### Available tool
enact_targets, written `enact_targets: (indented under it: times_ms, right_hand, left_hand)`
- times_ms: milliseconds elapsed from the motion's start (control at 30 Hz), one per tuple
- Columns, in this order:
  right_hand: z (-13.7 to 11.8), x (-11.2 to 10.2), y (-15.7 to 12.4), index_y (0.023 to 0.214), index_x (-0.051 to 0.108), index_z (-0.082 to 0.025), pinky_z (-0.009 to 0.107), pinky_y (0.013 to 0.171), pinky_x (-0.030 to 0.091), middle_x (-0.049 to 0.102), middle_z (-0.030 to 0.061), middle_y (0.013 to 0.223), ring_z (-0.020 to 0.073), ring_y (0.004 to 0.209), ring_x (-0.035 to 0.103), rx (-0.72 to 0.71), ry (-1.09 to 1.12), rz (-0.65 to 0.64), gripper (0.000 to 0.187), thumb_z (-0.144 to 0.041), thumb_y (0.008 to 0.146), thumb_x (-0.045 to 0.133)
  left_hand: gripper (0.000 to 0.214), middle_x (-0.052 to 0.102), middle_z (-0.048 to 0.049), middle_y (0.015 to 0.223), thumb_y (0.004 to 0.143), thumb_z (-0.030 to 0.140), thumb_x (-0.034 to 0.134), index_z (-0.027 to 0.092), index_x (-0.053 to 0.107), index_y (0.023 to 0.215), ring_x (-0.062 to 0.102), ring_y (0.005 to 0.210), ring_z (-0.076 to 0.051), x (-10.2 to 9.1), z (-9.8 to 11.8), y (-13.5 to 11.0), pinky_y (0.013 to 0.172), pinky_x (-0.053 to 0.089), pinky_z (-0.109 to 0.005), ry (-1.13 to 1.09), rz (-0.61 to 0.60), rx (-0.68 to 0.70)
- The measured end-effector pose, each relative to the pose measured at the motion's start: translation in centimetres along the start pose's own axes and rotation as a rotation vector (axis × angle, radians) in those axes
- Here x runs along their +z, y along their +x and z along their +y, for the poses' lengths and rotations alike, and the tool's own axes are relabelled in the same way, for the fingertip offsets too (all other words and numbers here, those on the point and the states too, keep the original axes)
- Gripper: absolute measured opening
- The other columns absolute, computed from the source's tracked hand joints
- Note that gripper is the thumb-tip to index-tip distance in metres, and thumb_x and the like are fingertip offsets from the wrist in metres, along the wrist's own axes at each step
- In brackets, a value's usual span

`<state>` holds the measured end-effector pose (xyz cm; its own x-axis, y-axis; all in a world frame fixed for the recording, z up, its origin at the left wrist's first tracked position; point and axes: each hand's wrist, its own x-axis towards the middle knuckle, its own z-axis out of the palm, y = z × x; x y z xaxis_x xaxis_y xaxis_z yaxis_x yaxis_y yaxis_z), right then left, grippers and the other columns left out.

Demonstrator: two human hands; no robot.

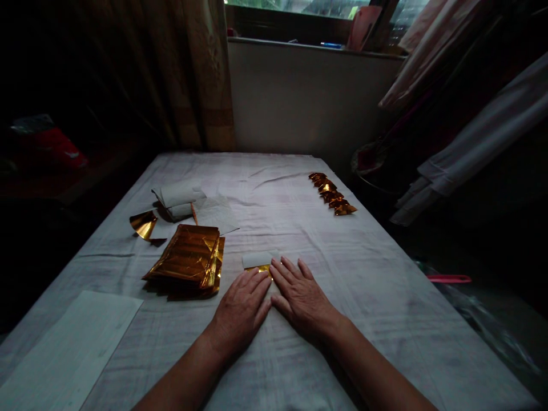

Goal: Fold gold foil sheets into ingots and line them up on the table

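Observation:
My left hand [242, 305] and my right hand [301, 291] lie flat side by side, fingers stretched out, pressing on a small folded piece of gold-foil paper [260, 261]. Its pale back shows as a strip beyond the fingertips, with a gold band just below; the rest is hidden under my fingers. Left of my left hand sits a stack of gold foil sheets [186, 257]. Along the table's right edge runs a row of several folded gold foil pieces [331, 196].
Crumpled grey paper [180, 194] and a curled gold foil scrap [144, 225] lie behind the stack. A white sheet [71, 351] covers the cloth-covered table's [274, 180] near left corner. Clothes [479, 140] hang at the right; a curtain [201, 74] hangs behind.

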<state>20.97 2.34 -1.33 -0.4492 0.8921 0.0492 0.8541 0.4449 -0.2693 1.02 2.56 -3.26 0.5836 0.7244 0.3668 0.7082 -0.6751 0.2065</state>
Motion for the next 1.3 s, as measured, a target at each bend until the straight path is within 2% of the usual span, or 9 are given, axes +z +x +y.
enact_targets:
  times_ms: [367,600,800,1000,1200,1300]
  right_hand:
    - [0.1,-0.6,-1.0,0.153,0.033,-0.027,0.060,0.119,0.020,0.031,0.0076,0.159,0.0309,0.148,0.026,0.013,0.002,-0.041,0.062,-0.052,0.098,0.046]
    - [0.4,-0.8,-1.3,0.153,0.033,-0.028,0.060,0.119,0.017,0.029,0.0039,0.160,0.0313,0.149,0.023,0.028,0.019,-0.078,0.061,-0.052,0.098,0.046]
    - [0.4,-0.9,-1.2,0.153,0.033,-0.029,0.060,0.119,0.018,0.029,0.0045,0.160,0.0315,0.149,0.023,0.029,0.011,-0.079,0.061,-0.053,0.098,0.047]
    - [0.7,-0.3,-1.4,0.152,0.036,-0.027,0.058,0.120,0.018,0.030,0.0069,0.160,0.0302,0.149,0.024,0.032,-0.005,-0.042,0.062,-0.053,0.097,0.048]
    - [0.6,-0.4,-1.2,0.151,0.038,-0.025,0.057,0.120,0.018,0.030,0.0073,0.160,0.0303,0.149,0.023,0.055,-0.009,-0.042,0.062,-0.054,0.097,0.045]
    - [0.7,-0.6,-0.4,0.151,0.039,-0.022,0.058,0.119,0.019,0.032,0.0091,0.159,0.0315,0.148,0.024,0.052,-0.011,-0.042,0.062,-0.054,0.098,0.045]
  left_hand:
    - [0.043,0.059,-0.0092,0.141,0.097,0.031,0.048,0.019,0.051,0.139,0.053,0.132,-0.023,-0.4,-0.2,0.0,0.114,0.041,-0.044,0.009,-0.040,0.013]
    - [0.043,0.058,-0.0063,0.142,0.098,0.031,0.047,0.020,0.052,0.139,0.052,0.133,-0.022,-0.9,-1.4,-0.8,0.113,0.041,-0.043,0.065,-0.078,0.046]
    - [0.044,0.060,-0.0065,0.140,0.098,0.034,0.047,0.020,0.053,0.139,0.053,0.132,-0.024,-2.1,-2.7,-2.3,0.114,0.038,-0.047,0.127,-0.065,0.042]
    - [0.039,0.067,-0.0063,0.131,0.095,0.033,0.052,0.021,0.061,0.131,0.056,0.128,-0.031,-3.6,-3.4,-3.0,0.113,0.035,-0.054,0.191,-0.041,0.050]
    - [0.032,0.070,-0.0078,0.125,0.094,0.032,0.051,0.021,0.068,0.120,0.059,0.123,-0.032,-3.9,-2.5,-2.0,0.111,0.036,-0.056,0.200,-0.009,-0.017]
    - [0.036,0.067,-0.0099,0.130,0.096,0.032,0.047,0.018,0.064,0.125,0.058,0.125,-0.029,-3.2,-1.7,-0.9,0.113,0.036,-0.052,0.191,0.033,-0.018]
